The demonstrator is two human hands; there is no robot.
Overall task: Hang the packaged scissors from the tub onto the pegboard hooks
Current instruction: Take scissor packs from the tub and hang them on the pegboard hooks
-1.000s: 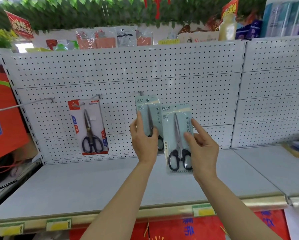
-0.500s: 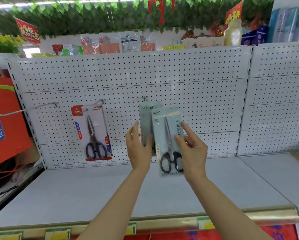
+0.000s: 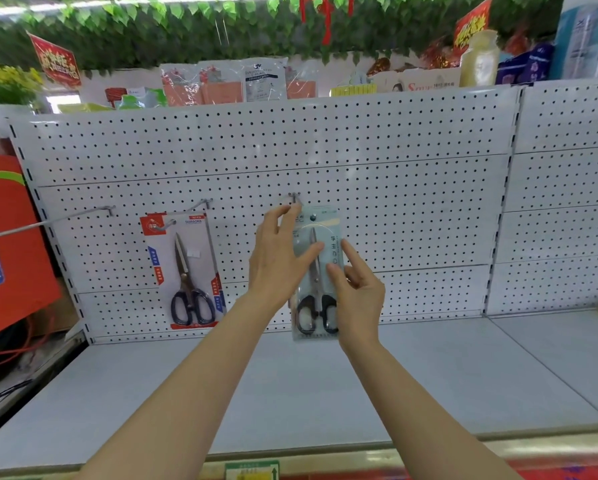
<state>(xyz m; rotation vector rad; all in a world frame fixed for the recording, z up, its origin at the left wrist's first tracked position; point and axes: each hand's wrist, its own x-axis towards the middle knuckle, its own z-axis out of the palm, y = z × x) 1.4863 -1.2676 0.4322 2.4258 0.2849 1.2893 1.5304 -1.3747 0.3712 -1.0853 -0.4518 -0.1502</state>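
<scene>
Both hands (left (image 3: 277, 261), right (image 3: 358, 292)) pinch the upright scissors pack (image 3: 316, 271), blades up.

Legible: "SCISSORS" printed in blue on the red-and-white carded scissors pack (image 3: 183, 268). "S…" in red on the white cardboard box (image 3: 417, 85). Remaining signage unreadable.
</scene>
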